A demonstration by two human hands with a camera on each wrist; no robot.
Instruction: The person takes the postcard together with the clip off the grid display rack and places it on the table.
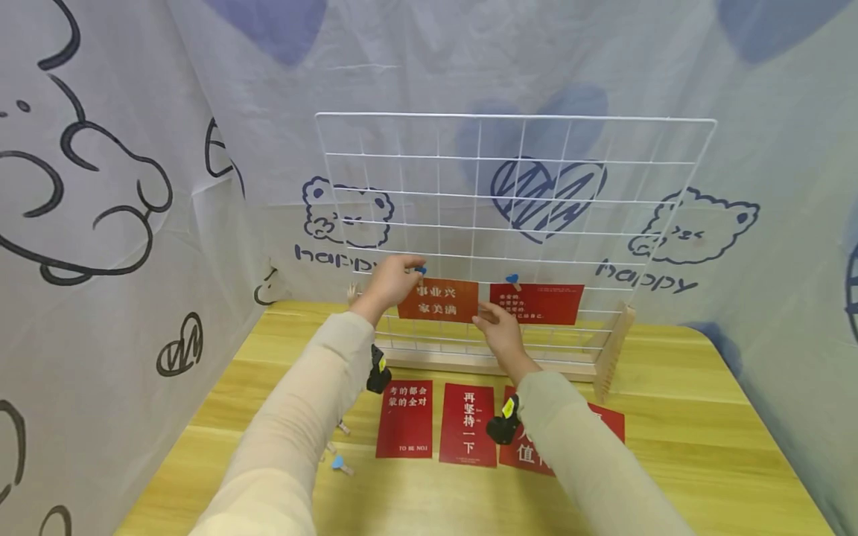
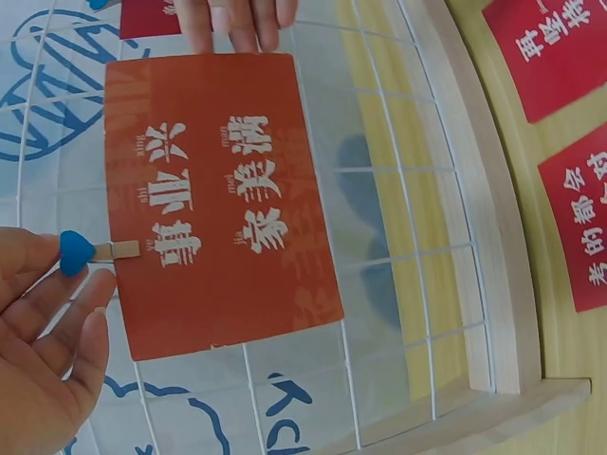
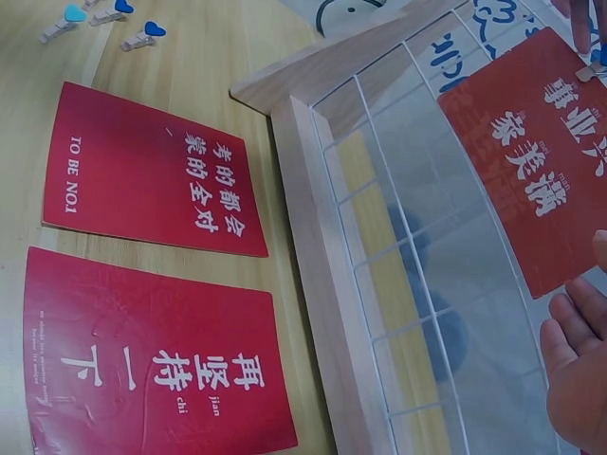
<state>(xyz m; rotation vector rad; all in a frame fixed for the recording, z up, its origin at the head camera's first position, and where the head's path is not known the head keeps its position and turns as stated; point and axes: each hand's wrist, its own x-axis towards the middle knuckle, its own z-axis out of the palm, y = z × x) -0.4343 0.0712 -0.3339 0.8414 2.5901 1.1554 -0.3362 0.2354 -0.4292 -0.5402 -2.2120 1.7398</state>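
Observation:
An orange-red card point(image 1: 439, 301) with white characters lies against the white wire grid point(image 1: 477, 201). A wooden clothespin with a blue heart point(image 2: 78, 252) bites its top edge near the left corner. My left hand point(image 1: 391, 284) pinches this clothespin at its heart end, fingers curled about it. At the card's right edge is my right hand point(image 1: 503, 335), its fingertips touching the edge with the fingers fairly straight. Right beside it, a darker red card point(image 1: 559, 301) hangs from another blue heart clothespin point(image 1: 512, 280).
The grid stands in a wooden base point(image 3: 327, 275) on the yellow wood table point(image 1: 684, 417). In front lie red cards, among them a left one point(image 1: 405, 424) and a middle one point(image 1: 468, 428). Several loose heart clothespins point(image 3: 142, 36) lie at the left. A printed cloth point(image 1: 402, 67) hangs behind.

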